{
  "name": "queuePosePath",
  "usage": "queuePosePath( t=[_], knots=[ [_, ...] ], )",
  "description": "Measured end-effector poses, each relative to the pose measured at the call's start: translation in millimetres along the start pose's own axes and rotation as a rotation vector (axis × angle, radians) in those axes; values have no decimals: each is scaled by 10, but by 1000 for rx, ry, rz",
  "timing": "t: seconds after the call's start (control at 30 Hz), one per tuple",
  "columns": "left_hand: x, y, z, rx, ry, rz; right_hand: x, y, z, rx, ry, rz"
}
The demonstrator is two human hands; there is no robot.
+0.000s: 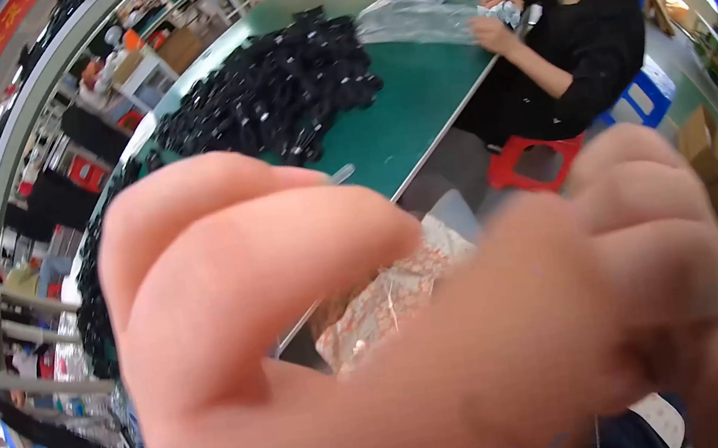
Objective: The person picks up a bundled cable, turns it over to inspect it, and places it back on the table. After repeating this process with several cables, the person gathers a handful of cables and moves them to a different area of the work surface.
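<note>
Very close up, my left hand [248, 275] covers the middle left of the head view. Its fingers are bent inward and pressed against each other, and nothing shows in the gap below them. To the right, also very near, is my right hand [652, 249], partly smeared by motion. Its fingers are curled in, and whatever they may hold is hidden. A large blurred stretch of skin between the two fills the lower middle. Behind the hands, orange-and-white patterned cloth [403, 286] shows at the table's near edge.
A large heap of black items [269, 91] lies on the green table [422, 80]. Clear plastic sheeting [418, 21] lies beyond it. A co-worker in black [596, 29] handles something small at the right edge. Nearby stand a red stool [524, 168] and cardboard boxes [703, 151].
</note>
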State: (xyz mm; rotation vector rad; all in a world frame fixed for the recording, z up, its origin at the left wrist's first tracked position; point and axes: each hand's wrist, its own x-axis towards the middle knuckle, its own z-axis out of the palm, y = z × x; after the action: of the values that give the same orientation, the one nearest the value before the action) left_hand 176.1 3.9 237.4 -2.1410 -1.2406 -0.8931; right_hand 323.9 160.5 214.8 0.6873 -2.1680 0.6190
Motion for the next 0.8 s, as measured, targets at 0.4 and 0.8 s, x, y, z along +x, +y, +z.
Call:
queuePosePath(
  t=[0.4, 0.8],
  knots=[
    [-68, 633, -767, -64, -139, -62, 100, -451, -35, 153, 56, -228],
    [83, 695, -1193, -255, -303, 34, -112, -740, -211, 120, 195, -364]
  ],
)
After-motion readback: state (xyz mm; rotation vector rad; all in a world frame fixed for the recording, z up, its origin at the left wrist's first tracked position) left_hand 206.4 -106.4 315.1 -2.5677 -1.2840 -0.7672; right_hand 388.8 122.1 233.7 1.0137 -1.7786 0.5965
